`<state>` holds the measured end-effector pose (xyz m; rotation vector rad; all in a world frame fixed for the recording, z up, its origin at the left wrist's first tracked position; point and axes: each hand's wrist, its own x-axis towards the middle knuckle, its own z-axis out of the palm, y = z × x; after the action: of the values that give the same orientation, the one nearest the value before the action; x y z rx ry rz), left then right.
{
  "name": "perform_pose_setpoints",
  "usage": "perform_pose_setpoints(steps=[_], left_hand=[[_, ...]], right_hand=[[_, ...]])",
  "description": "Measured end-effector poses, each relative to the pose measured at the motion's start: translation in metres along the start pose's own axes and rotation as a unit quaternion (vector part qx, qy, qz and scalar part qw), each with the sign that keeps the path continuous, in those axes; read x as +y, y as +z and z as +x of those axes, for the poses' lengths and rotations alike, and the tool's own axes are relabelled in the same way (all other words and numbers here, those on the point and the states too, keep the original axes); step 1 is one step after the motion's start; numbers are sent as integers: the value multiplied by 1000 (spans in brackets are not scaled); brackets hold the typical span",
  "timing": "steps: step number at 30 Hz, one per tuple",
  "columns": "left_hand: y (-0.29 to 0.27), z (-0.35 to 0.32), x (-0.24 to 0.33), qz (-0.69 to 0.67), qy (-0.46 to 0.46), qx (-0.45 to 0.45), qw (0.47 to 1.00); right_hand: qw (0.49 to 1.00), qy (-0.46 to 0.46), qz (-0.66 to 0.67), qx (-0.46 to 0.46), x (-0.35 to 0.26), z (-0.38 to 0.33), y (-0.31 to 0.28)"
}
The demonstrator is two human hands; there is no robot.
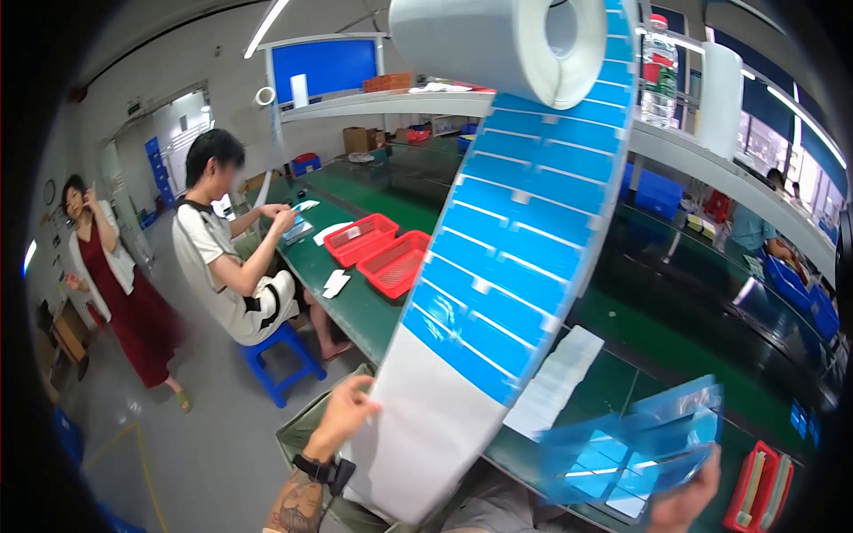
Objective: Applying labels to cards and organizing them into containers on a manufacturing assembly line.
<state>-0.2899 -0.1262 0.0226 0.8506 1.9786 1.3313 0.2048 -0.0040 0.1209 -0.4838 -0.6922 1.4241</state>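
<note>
A long strip of blue film labels (524, 222) on white backing hangs down from a large white roll (471, 44) overhead. Its lower end is bare white backing paper (426, 426). My left hand (345, 416), with a black band on the wrist, pinches the left edge of that bare paper between thumb and fingers. At the lower right, my right hand (689, 499) grips a bundle of translucent blue film pieces (613, 457), smeared by motion. Beneath the bundle's upper left, a white strip of sheets (555, 382) lies on the green table (342, 311).
Two red baskets (395, 265) stand on the table beyond the strip. A red tray (758, 489) with long pale pieces sits at the lower right. A seated person (235, 240) works at the left on a blue stool (283, 362); another person (115, 275) stands behind. A shelf (391, 104) runs above the table.
</note>
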Motion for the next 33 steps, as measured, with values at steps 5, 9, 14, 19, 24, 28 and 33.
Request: perform_pose_setpoints(steps=[5, 9, 14, 19, 24, 28, 33], left_hand=[[39, -32, 47, 84, 237, 111, 962], [150, -108, 52, -304, -45, -468, 828], [250, -166, 66, -506, -316, -593, 541], [268, -165, 63, -475, -400, -445, 646], [266, -150, 57, -487, -399, -418, 655], [271, -130, 55, -504, -396, -400, 655], [260, -99, 55, -518, -387, -358, 673]], right_hand=[[982, -132, -135, 9, -80, -22, -78], [919, -210, -322, -92, -48, -42, -45], [719, -160, -626, -255, -14, -71, 10], [720, -173, -587, -328, 29, -67, -2], [740, -319, -578, -130, 14, -81, -57], [935, 80, -342, 52, 23, -87, -99], [894, 276, -352, -23, 3, -65, -77]])
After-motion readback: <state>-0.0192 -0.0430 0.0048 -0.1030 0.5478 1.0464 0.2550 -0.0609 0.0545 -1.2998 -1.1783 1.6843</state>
